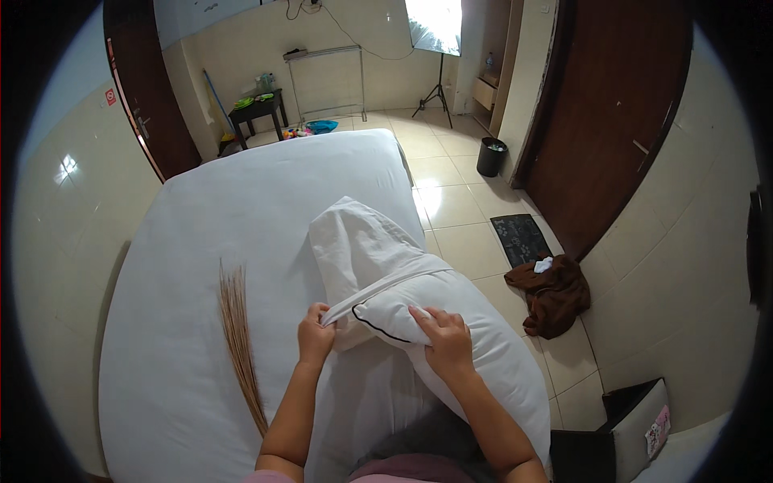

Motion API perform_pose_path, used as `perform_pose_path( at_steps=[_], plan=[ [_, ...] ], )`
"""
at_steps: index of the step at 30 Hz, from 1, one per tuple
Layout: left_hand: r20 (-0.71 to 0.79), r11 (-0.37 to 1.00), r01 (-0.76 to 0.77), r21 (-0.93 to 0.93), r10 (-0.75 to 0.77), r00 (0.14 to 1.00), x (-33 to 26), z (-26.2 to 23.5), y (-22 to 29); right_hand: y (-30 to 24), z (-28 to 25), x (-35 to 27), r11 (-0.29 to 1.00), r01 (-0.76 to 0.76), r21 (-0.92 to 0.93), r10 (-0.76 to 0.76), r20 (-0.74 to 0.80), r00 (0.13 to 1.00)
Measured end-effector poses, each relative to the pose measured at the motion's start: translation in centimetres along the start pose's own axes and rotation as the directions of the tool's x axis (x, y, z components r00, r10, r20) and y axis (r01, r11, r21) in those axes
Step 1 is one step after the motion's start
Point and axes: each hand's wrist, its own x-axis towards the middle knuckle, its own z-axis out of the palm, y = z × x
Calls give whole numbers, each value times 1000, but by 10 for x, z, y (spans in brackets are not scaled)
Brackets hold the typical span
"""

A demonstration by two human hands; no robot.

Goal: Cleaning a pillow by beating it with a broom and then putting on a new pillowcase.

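A plump white pillow [498, 354] with dark piping along one edge lies toward the right side of the bed [217, 217]. Its far end sits inside the mouth of a white pillowcase [354, 237], which stretches away across the sheet. My left hand [316, 334] is closed on the left edge of the pillowcase opening, pulling the hem taut. My right hand [444, 338] grips the pillow near its piped edge, thumb and fingers pinching the fabric. A broom of thin sticks [235, 330] rests on the sheet left of my left forearm.
Right of the bed, a brown cloth [555, 298] lies beside a dark mat [522, 239] near a brown door [604, 105]. A black bin [491, 157], a light stand [439, 92], a metal rack [326, 52] and a small black table [258, 111] stand farther off.
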Motion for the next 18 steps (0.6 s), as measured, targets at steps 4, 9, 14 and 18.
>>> perform_pose_path(
  at_steps=[4,9,14,18],
  plan=[
    [137,724,82,-684,17,990,-9,10,41,-4,30,-13,993,111,37,-111,-2,994],
    [80,944,-274,-182,292,953,-66,10,93,0,63,3,993,-109,-48,108,-19,994],
    [65,923,-295,-246,319,946,-103,21,73,4,102,-12,992,-118,52,120,-31,992],
    [121,877,22,-480,41,992,-129,40,44,7,78,-16,970,112,216,-133,86,987]
  ],
)
